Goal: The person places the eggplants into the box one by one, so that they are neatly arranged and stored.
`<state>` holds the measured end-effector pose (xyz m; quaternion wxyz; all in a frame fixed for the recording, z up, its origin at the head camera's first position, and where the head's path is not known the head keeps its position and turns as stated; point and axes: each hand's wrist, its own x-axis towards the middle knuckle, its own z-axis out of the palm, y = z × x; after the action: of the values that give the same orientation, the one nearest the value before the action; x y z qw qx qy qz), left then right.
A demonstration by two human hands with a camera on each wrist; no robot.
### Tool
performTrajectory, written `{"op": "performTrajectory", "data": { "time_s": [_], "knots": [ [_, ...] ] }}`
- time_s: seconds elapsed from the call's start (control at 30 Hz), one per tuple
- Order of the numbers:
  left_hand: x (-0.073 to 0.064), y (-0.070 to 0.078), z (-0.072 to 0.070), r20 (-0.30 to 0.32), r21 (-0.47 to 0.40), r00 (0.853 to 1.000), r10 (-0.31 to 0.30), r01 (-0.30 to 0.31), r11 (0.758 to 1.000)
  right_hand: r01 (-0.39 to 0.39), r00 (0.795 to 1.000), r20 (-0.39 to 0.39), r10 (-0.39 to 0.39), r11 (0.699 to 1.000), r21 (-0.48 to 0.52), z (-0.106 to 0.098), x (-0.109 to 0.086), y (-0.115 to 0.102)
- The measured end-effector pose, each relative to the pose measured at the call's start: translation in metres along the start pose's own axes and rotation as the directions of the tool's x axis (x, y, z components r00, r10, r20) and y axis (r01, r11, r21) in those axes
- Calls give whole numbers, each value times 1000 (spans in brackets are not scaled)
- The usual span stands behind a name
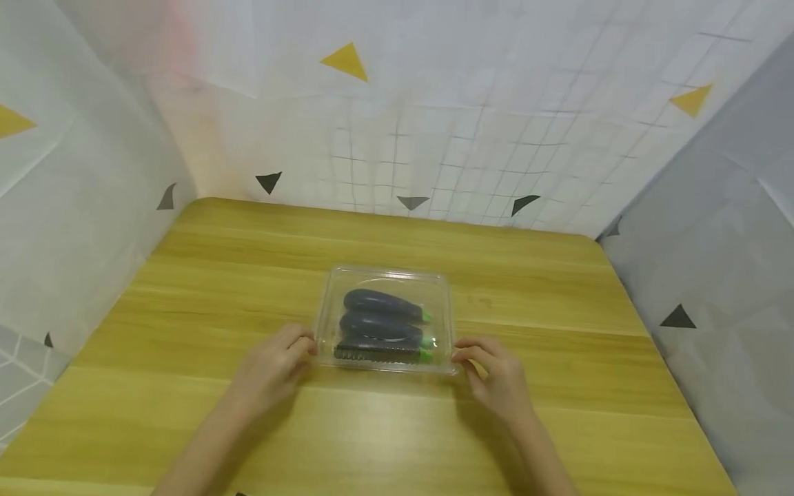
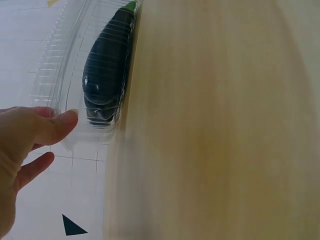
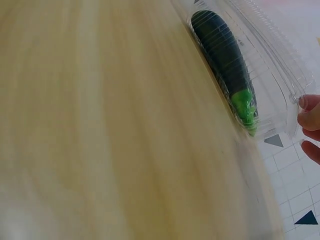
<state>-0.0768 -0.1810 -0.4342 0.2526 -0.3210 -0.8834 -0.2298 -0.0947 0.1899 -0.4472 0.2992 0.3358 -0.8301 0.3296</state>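
In the head view a clear plastic clamshell box (image 1: 392,271) lies on the table, its lid over three dark purple eggplants (image 1: 381,325) with green stem ends. The eggplants lie side by side, stems to the right. My left hand (image 1: 273,368) pinches the box's rim at the near left corner, thumb on top in the left wrist view. At the near right corner, my right hand (image 1: 496,379) pinches the rim between thumb and fingers. The right wrist view shows the nearest eggplant (image 3: 225,52) through the ribbed side wall, and only the fingertips of that hand.
The wooden table (image 1: 248,255) extends around the box on all sides. White sheets (image 1: 298,138) with yellow and dark triangles and grid lines stand behind the table and along its left and right edges. A small dark object (image 1: 240,494) shows at the bottom edge of the head view.
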Motion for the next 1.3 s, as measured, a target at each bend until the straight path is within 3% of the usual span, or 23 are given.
{"op": "performTrajectory", "data": {
  "time_s": [0.4,0.87,1.3],
  "knots": [
    [-5,6,0,-59,-22,997,-48,47,999,-117,993,6,117,992,53,7,-12,-5],
    [0,5,2,-95,-10,995,-34,33,999,-143,990,7,143,987,70,4,-10,-6],
    [4,3,1,-60,5,998,-22,22,1000,-119,993,1,119,990,74,3,-7,-4]
  ]
}}
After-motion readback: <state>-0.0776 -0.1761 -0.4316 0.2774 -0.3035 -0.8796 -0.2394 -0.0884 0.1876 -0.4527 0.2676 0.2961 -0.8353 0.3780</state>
